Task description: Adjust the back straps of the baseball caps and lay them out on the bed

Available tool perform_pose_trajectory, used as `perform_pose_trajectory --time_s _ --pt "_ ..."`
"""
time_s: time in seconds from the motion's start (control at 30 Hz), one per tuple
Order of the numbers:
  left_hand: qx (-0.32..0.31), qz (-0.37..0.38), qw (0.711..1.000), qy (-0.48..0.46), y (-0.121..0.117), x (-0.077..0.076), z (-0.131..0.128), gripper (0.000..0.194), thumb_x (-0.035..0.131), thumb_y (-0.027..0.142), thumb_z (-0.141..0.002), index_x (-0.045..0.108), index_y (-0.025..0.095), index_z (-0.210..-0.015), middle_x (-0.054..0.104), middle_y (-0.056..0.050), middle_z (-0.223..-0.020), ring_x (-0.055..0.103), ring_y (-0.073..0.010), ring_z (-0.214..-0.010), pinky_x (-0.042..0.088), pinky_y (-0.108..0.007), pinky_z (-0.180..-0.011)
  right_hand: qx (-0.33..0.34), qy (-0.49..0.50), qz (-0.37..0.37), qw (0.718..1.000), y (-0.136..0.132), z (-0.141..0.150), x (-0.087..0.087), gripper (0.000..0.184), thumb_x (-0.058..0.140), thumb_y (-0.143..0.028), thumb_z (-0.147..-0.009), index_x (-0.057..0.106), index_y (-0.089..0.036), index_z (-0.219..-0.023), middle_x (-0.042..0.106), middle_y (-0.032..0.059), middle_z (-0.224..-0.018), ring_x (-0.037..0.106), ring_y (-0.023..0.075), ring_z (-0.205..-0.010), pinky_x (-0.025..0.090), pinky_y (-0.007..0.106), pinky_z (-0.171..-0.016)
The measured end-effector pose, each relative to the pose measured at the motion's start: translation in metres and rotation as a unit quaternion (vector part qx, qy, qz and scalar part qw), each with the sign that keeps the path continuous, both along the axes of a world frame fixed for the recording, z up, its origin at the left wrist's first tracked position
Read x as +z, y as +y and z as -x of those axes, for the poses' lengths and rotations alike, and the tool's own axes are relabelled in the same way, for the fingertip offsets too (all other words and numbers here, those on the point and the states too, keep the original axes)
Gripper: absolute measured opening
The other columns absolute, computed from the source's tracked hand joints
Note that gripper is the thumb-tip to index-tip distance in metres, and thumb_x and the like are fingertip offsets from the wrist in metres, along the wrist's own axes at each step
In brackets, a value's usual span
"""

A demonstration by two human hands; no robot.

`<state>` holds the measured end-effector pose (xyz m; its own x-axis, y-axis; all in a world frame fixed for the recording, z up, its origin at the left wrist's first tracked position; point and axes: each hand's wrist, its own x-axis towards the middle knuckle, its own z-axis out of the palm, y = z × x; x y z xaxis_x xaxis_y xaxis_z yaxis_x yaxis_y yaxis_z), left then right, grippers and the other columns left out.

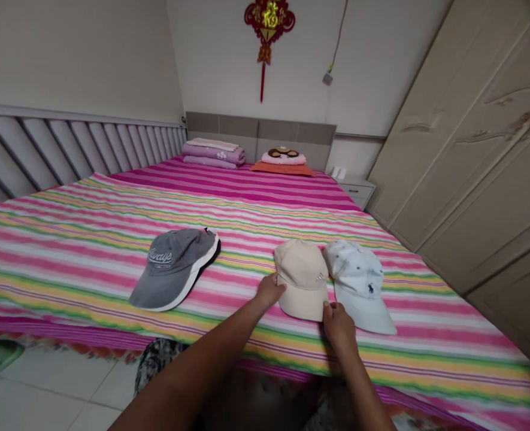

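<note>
A beige baseball cap (301, 272) rests on the striped bed sheet (242, 233), its brim toward me. My left hand (271, 291) grips its left edge, thumb on top and the other fingers mostly hidden. At the right corner of the brim, my right hand (339, 323) pinches the edge. Close against the beige cap on its right lies a white cap (359, 281) with a small dark emblem. Farther left, apart from both, sits a grey cap (172, 263) with raised lettering, its brim pointing to the lower left.
Folded purple bedding (213, 154) and a pink pillow (287, 157) on an orange one lie by the headboard (265, 134). A white railing (89, 143) borders the left side. On the right stand a nightstand (358, 190) and a tall wardrobe (475, 137).
</note>
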<state>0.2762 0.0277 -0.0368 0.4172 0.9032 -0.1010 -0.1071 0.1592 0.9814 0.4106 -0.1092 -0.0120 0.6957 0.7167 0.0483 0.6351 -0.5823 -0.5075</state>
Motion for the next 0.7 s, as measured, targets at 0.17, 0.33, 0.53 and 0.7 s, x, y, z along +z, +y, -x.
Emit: perform_pose_trajectory --time_s 0.17,0.33,0.53,0.7 --pt "0.051 -0.071 0.995 0.04 -0.021 0.009 0.025 0.034 0.068 0.012 -0.049 0.062 0.018 -0.081 0.057 -0.009 -0.096 0.038 -0.0305 -0.113 0.021 -0.036 -0.101 0.003 -0.026 -0.03 0.999 -0.014 0.008 0.0 0.038 0.031 -0.034 -0.086 0.05 -0.008 -0.104 0.067 0.0182 -0.087 0.063 0.0256 -0.076 0.04 0.03 -0.06" --pt "0.04 -0.152 0.986 0.064 -0.046 0.008 0.075 0.035 0.068 0.014 -0.054 0.063 0.019 -0.089 0.054 -0.01 -0.104 0.041 -0.0282 -0.109 0.021 -0.037 -0.102 0.078 -0.055 -0.057 0.994 -0.028 0.041 -0.013 0.029 0.036 -0.042 -0.084 0.054 -0.019 -0.084 0.066 0.0077 -0.073 0.062 0.0229 -0.067 0.037 0.028 -0.056" --pt "0.109 -0.118 0.984 0.081 -0.06 0.008 0.139 0.032 0.067 0.014 -0.057 0.065 0.018 -0.089 0.058 -0.009 -0.097 0.053 -0.0238 -0.091 0.04 -0.035 -0.085 0.267 -0.193 -0.131 0.935 -0.033 0.073 -0.045 0.033 0.033 -0.036 -0.088 0.053 -0.019 -0.068 0.06 0.0037 -0.06 0.057 0.0166 -0.054 0.032 0.025 -0.052" --pt "0.202 0.146 0.967 -0.053 -0.064 0.015 0.189 0.018 0.063 0.014 -0.067 0.06 0.013 -0.085 0.064 -0.007 -0.079 0.061 -0.0147 -0.07 0.048 -0.026 -0.065 0.259 -0.287 -0.13 0.913 -0.031 0.075 -0.056 0.033 0.035 -0.034 -0.089 0.052 -0.02 -0.064 0.057 0.002 -0.055 0.055 0.0167 -0.053 0.03 0.026 -0.052"
